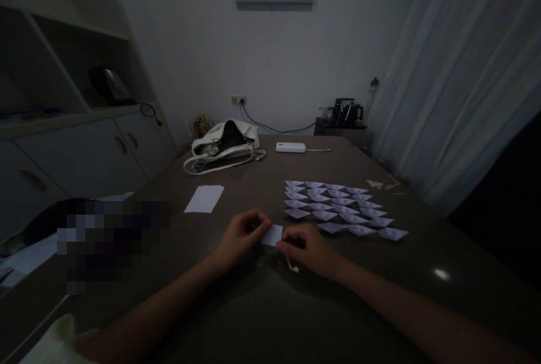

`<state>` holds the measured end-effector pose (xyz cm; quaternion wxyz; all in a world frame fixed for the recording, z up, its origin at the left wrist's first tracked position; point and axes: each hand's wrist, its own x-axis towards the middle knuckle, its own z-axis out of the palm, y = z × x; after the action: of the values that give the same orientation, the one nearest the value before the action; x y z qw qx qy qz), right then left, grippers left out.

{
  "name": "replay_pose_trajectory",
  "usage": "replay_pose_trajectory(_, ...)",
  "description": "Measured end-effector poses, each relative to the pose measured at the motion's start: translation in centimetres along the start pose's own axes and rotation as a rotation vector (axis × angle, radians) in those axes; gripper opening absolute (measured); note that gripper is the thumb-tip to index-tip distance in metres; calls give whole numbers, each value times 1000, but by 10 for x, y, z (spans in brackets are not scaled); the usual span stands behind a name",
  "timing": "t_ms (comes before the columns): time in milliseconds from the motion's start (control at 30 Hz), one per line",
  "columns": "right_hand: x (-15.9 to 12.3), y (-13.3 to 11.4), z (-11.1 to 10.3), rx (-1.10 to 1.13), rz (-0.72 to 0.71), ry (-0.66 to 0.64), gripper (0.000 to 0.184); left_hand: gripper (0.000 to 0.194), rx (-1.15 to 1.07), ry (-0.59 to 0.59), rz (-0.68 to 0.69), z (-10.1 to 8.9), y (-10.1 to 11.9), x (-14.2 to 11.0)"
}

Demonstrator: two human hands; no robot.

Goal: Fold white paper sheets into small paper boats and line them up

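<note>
A small white piece of paper [273, 235] is held just above the dark table between my two hands. My left hand [244, 236] pinches its left edge between thumb and fingers. At its right edge, my right hand [310, 248] pinches it the same way. Folded paper boats [332, 209] stand in several rows to the right of my hands. A stack of white paper sheets [204, 199] lies beyond my left hand. Below my right hand, a small white scrap [293, 267] is partly in view.
At the table's [262, 319] far end sit a white handbag [224, 147] and a white power bank [291, 147] with a short cable. Pale scraps [380, 184] lie near the right edge. Papers [31, 260] and a blurred-out patch are at the left.
</note>
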<state>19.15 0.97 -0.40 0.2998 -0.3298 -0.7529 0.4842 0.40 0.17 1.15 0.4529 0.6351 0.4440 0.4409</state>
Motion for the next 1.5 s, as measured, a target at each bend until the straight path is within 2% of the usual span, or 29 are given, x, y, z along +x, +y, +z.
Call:
replay_pose_trajectory(333,3,6,-1,56,15,131,23,26,-58,-43,-10,1,-5,1)
replay_pose_trajectory(533,4,9,-1,93,3,117,21,27,-98,-30,-35,1,-7,2)
replay_pose_trajectory(700,4,9,-1,115,-13,90,18,37,-122,-9,-29,0,-8,1)
replay_pose_trajectory(933,3,6,-2,152,-3,74,19,16,12,-31,116,-2,-4,1)
replay_pose_trajectory(1167,4,7,-1,186,-7,77,24,19,45,-67,106,-3,-7,0)
replay_pose_trajectory(1500,4,9,-1,172,-18,71,20,27,207,-100,71,-2,1,-3)
